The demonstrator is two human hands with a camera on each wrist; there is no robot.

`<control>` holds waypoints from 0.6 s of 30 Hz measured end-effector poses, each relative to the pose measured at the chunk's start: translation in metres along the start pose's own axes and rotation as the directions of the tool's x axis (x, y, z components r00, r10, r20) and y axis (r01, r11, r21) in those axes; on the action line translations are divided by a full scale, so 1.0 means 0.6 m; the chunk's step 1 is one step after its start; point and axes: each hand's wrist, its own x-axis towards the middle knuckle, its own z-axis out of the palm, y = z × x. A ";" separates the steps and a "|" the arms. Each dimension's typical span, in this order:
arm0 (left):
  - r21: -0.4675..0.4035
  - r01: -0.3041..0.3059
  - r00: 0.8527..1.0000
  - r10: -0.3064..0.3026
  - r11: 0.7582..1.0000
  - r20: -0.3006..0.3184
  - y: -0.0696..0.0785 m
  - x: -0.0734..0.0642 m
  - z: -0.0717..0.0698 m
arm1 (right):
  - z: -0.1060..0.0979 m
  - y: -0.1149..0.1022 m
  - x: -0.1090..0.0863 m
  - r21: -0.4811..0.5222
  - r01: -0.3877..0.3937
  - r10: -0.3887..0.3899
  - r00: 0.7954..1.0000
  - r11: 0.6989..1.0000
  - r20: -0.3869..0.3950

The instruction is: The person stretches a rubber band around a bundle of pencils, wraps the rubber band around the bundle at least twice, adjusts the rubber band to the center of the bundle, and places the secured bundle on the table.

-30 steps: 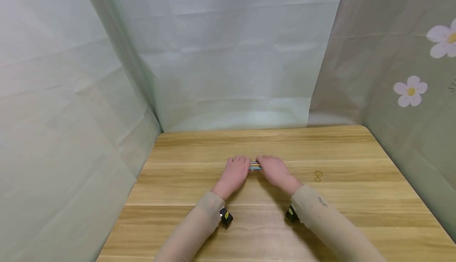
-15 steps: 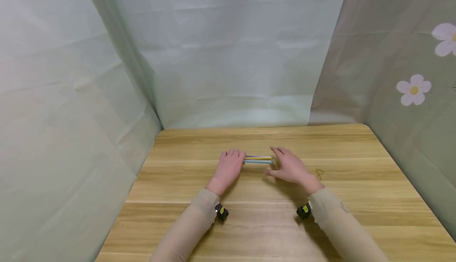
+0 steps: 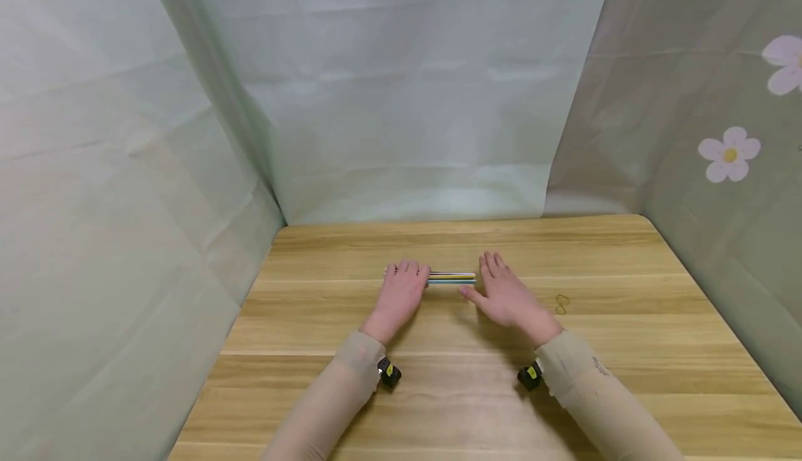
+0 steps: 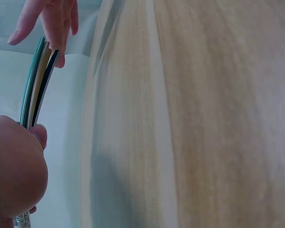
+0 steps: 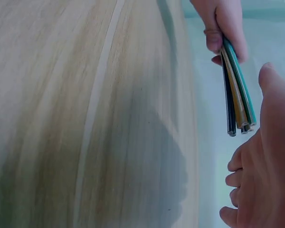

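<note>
My left hand (image 3: 402, 292) grips a bundle of several slim pencils (image 3: 452, 278), coloured teal, yellow and dark, held level above the table. In the right wrist view, the pencils (image 5: 237, 95) show their flat ends, roughly side by side. Part of the bundle is hidden inside the left hand, and silvery ends (image 4: 23, 219) poke out below it in the left wrist view. Just beyond the free right ends is my right hand (image 3: 504, 295), its fingers straight and thumb spread, holding nothing. Whether its palm touches the ends, I cannot tell.
A thin yellowish rubber band (image 3: 562, 304), twisted like a figure eight, lies right of the right hand on the wooden table (image 3: 451, 405). Pale cloth (image 3: 401, 99) hangs behind the table and along its sides.
The right hand has let go of the pencils and moved right, then straightened its fingers beside their ends. The left hand has shifted slightly left, still holding the bundle.
</note>
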 end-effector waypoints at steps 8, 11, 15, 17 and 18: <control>0.019 -0.007 1.000 0.007 1.000 -0.021 -0.004 -0.003 0.011 | 0.003 -0.011 0.005 0.007 -0.017 0.016 0.999 1.000 0.036; 0.013 -0.013 1.000 0.013 1.000 -0.014 -0.004 -0.005 0.012 | 0.002 -0.015 0.003 0.007 -0.017 0.017 0.999 1.000 0.049; 0.008 -0.025 1.000 0.025 1.000 -0.008 -0.004 -0.006 0.009 | 0.002 -0.018 0.001 0.005 -0.014 0.014 0.998 1.000 0.063; 0.014 -0.035 0.999 0.035 0.999 -0.009 -0.004 -0.006 0.007 | 0.003 -0.019 0.000 0.005 -0.012 0.011 0.997 1.000 0.073; 0.018 -0.040 0.999 0.040 0.999 -0.010 -0.004 -0.006 0.006 | 0.004 -0.019 0.000 0.003 -0.011 0.011 0.997 1.000 0.078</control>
